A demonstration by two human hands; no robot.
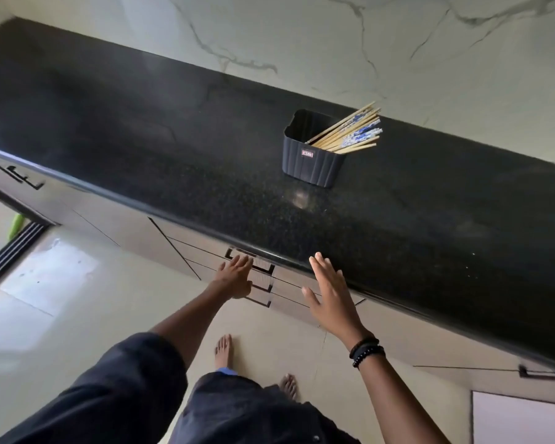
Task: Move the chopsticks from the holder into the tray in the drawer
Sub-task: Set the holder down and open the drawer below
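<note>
left hand point(234, 277) grip open at drawer handle point(264, 268) | right hand point(332, 293) open, by counter edge point(290, 261) | chopsticks point(350, 133) in holder point(308, 160)

Wooden chopsticks point(350, 133) stand in a ribbed matt plastic holder point(311, 161) on glossy speckled stone countertop point(173, 149).

Chopsticks point(350, 133): bundle of light wooden sticks, several w/ blue-white patterned tops, standing tips-down and leaning right over the rim of the holder point(311, 161). Holder: dark ribbed rectangular tub w/ small red label, upright on black countertop point(173, 139). Drawers point(289, 283): under counter edge, all closed; tray not visible.
</note>
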